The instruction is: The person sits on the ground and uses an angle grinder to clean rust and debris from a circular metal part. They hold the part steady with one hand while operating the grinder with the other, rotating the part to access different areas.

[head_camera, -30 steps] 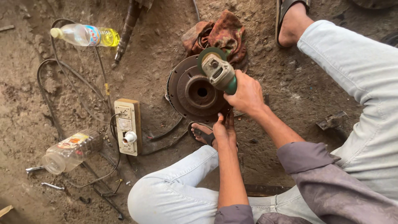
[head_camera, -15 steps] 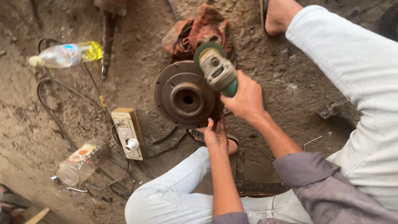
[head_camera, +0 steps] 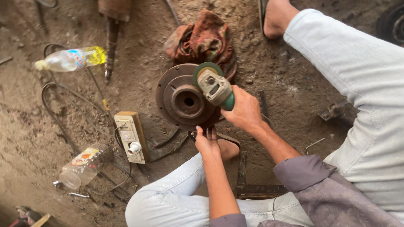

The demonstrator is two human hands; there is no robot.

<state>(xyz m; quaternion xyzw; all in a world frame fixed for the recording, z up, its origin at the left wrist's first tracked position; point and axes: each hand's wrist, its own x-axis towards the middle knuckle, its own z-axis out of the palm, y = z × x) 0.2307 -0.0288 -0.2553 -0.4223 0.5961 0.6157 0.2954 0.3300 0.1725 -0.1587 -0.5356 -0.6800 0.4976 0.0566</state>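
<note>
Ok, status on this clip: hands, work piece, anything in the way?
Right hand grips angle grinder over rusty hub. Left hand at hub's near edge. Rag beside hub.

Person wears pale blue jeans [head_camera: 168,201], greyish-purple sleeves [head_camera: 320,189] pushed up above the forearms, and dark sandals [head_camera: 263,17]. Both forearms bare.

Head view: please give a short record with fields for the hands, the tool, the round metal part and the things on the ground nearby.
right hand: grips the angle grinder
left hand: fingers at the near edge of the rusty disc
tool: grinder head over the disc; contact unclear
ground: bare dirt
left side: switch box, two plastic bottles, black cable
behind the disc: crumpled rag
</note>
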